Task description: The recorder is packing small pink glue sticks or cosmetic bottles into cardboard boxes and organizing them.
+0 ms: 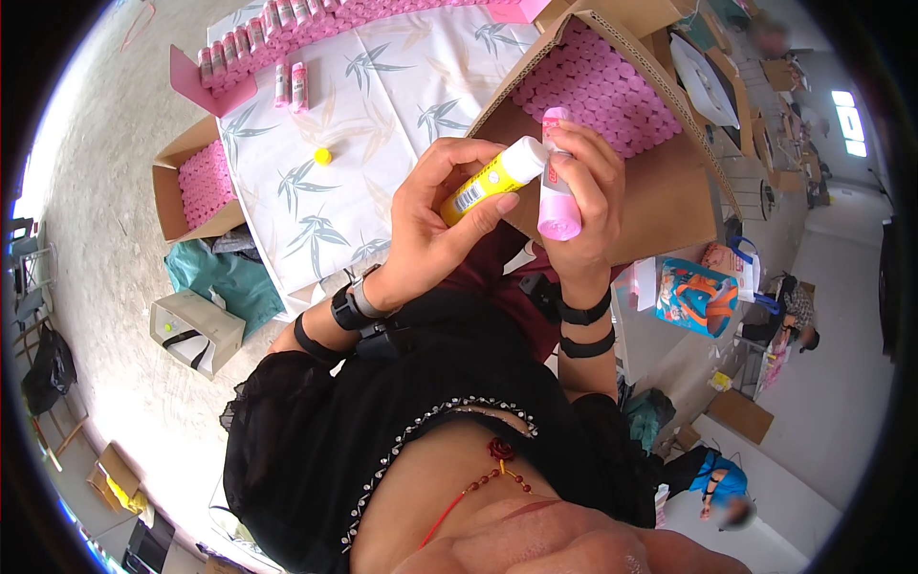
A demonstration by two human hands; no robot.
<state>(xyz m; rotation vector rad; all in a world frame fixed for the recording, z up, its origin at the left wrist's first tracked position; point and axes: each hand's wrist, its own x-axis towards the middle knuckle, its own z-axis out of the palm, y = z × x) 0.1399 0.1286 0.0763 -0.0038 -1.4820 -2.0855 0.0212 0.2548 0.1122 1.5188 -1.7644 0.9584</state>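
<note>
My left hand [435, 206] is closed around a yellow glue stick [483, 187] with a broad white end, tilted up to the right. That white end meets, or nearly meets, the side of a pink cylindrical tube [557, 196] with a pale label. My right hand [591, 187] grips the tube from the right and holds it nearly upright in the picture. Both things are held in front of me, above the near edge of the table and an open carton. On the tablecloth left of my hands lies a small round yellow cap [323, 156].
A leaf-patterned tablecloth [382, 105] covers the table. Two loose pink tubes [291, 86] lie near rows of similar tubes [277, 33]. A large open carton [660, 206] full of pink cylinders stands at right, a smaller box [172, 196] at left. People [717, 488] are farther off.
</note>
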